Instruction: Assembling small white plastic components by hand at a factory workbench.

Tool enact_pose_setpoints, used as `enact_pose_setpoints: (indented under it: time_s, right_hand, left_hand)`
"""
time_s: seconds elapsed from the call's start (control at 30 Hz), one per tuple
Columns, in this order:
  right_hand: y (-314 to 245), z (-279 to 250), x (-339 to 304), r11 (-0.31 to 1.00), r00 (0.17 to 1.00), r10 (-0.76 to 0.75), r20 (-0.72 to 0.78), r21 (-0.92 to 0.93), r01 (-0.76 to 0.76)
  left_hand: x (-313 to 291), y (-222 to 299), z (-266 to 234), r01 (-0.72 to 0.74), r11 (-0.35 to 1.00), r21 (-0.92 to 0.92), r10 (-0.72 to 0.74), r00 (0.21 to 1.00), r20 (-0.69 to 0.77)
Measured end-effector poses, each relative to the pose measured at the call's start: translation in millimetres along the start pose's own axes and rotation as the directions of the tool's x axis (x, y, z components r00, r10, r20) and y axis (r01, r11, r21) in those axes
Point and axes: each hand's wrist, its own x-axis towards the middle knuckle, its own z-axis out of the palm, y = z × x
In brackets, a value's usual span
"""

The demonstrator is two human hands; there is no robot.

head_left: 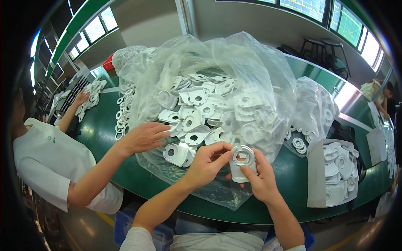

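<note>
Between my two hands, in front of the pile, is a white plastic housing [239, 175] with a round opening and a raised ring at its upper end. My right hand [264, 179] is closed on its right side, thumb across the lower front. My left hand [205, 164] pinches the ring's left edge between thumb and forefinger. Whether the ring is a separate piece I cannot tell. Just beyond my hands, many similar white housings [189, 121] lie heaped in a large clear plastic bag [234, 50] spread open on the green table [138, 180].
At my left, a co-worker's hand [146, 136] reaches over the pile's near-left edge. White rings [121, 115] lie beyond that arm. To the right stand a bag of rings [314, 106] and a carton [316, 180] of white housings. Farther left, another hand [81, 98] touches white parts.
</note>
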Motion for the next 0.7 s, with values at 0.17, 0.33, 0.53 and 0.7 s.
enact_pose_setpoints:
  time_s: [0.17, 0.33, 0.53, 0.7]
  right_hand:
    - [-2.1, 1.3, -1.5, 0.994, 1.0, -0.009, 0.013, 0.106, 0.008]
    - [-0.3, -0.1, -0.5, 0.998, 0.999, -0.038, -0.03, 0.047, 0.039]
    - [6.3, 1.6, 0.7, 0.994, 0.992, -0.112, -0.064, -0.028, 0.11]
    - [5.9, 0.6, 0.5, 0.987, 0.988, -0.139, -0.069, -0.088, 0.133]
  left_hand:
    - [0.7, 1.8, 1.5, 0.021, 0.999, 0.051, -0.02, 1.0, -0.021]
    - [0.7, 0.4, 2.7, -0.001, 0.998, 0.059, 0.001, 1.0, -0.007]
    - [-1.5, -4.5, 3.8, -0.034, 0.994, 0.107, 0.036, 0.999, -0.018]
    - [0.1, -5.6, 2.5, -0.014, 0.997, 0.072, 0.015, 1.0, -0.023]
